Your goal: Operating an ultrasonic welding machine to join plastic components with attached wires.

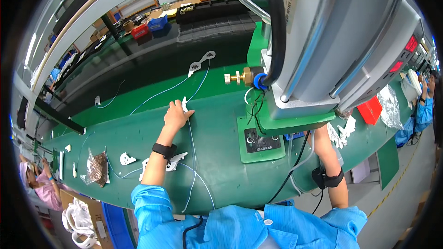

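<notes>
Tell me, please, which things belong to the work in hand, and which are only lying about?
Apparently in the work:
small white part at the left hand
press, partly hiding the right arm

Apparently lying about:
red container at right
crumpled clear plastic
blue bin at the far side

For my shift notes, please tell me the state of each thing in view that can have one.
Left hand: at a small white part, grip unclear.
Right hand: mostly hidden behind the machine.
Machine's red displays: lit.
Left wristband: fastened.
Plastic bag: holding small brown pieces.
Carton: open, holding white parts.
</notes>
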Available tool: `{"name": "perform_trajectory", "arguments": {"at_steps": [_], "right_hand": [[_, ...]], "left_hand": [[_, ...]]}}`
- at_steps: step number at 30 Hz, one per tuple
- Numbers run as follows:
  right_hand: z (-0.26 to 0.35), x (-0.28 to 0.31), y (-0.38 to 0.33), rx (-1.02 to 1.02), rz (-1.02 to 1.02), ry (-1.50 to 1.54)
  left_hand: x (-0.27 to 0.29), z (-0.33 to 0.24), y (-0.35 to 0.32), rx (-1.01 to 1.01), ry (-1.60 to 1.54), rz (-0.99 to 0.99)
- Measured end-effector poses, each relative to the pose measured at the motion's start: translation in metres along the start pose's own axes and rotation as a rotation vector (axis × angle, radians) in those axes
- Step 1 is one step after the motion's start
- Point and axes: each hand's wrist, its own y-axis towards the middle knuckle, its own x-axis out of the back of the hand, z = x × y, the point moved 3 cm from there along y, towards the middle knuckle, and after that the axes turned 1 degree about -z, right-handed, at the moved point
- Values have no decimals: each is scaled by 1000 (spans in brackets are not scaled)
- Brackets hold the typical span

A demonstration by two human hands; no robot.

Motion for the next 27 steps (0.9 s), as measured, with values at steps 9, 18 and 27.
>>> {"name": "perform_trajectory", "arguments": {"at_steps": [9, 18, 27], "right_hand": [[4, 8, -2, 14, -13, -8], [-3, 3, -5, -26, 6, 20], [-6, 38, -31, -55, 78, -132]], "left_hand": [[47, -24, -48, -394, -630, 433], [13, -45, 84, -321, -149, 5], [-87, -132, 214, -9, -192, -56]]}}
